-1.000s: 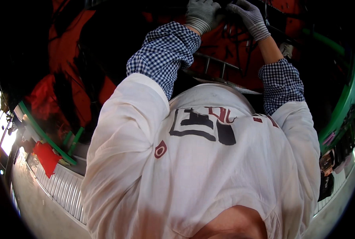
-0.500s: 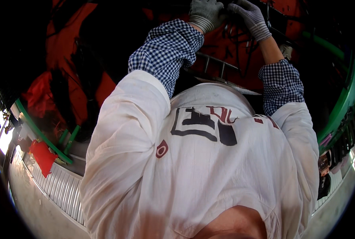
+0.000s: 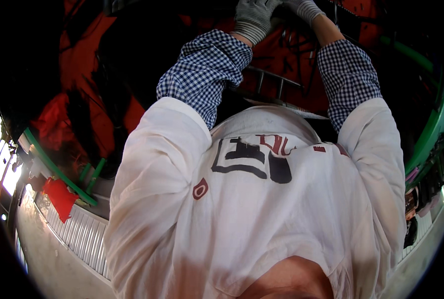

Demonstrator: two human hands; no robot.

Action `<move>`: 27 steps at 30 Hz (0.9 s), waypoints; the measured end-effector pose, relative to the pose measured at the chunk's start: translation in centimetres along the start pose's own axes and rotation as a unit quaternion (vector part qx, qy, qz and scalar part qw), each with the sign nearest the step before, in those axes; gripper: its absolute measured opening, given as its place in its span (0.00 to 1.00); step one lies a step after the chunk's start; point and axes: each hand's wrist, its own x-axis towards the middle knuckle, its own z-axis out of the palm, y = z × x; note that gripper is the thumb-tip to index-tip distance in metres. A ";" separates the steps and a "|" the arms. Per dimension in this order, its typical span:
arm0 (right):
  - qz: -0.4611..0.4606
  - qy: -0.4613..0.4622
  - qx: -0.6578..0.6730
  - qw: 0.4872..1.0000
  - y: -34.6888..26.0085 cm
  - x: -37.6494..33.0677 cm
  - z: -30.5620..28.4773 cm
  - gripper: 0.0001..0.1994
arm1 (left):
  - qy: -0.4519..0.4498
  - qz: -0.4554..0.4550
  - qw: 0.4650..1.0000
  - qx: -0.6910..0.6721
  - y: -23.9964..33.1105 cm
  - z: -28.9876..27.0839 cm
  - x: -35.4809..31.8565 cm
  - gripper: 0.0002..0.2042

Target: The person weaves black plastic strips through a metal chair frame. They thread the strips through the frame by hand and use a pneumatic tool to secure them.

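At the upper edge, my left hand [image 3: 254,21], in a grey knitted glove, has its fingers curled toward dark parts. What it holds, if anything, is lost in shadow. Close to it on the right is my right hand [image 3: 303,10], gloved the same way, reaching toward the left hand. Its fingers run into the picture's edge, so their grip is hidden. Under the hands, several thin dark cables or strips [image 3: 297,55] hang before a red surface [image 3: 309,67].
A metal ladder-like frame [image 3: 269,79] lies between my forearms. Green curved rails pass at the left [image 3: 57,172] and right [image 3: 428,134]. A red cloth [image 3: 60,198] hangs at the left rail, above ribbed pale panels [image 3: 80,236]. Much of the upper area is very dark.
My right hand has moved up and left, closer to the left hand, and its fingers have gone out of the picture. The left hand has shifted slightly left.
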 end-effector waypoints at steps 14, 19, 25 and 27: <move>-0.478 0.100 -0.622 0.612 -1.5 -15.5 12.2 0.09 | -0.285 -0.030 0.958 -0.024 -1.5 -3.1 2.9 0.19; -0.307 0.094 -0.661 0.678 5.4 -15.3 7.1 0.15 | -0.299 -0.091 0.937 -0.153 -1.5 -5.1 3.3 0.15; -0.141 0.128 -0.504 0.843 7.0 -10.4 5.8 0.22 | -0.362 -0.085 0.913 -0.171 -0.9 -6.1 5.0 0.16; -0.102 0.125 -0.483 0.861 7.0 -10.2 6.2 0.22 | -0.374 -0.076 0.909 -0.169 -1.2 -5.7 4.6 0.17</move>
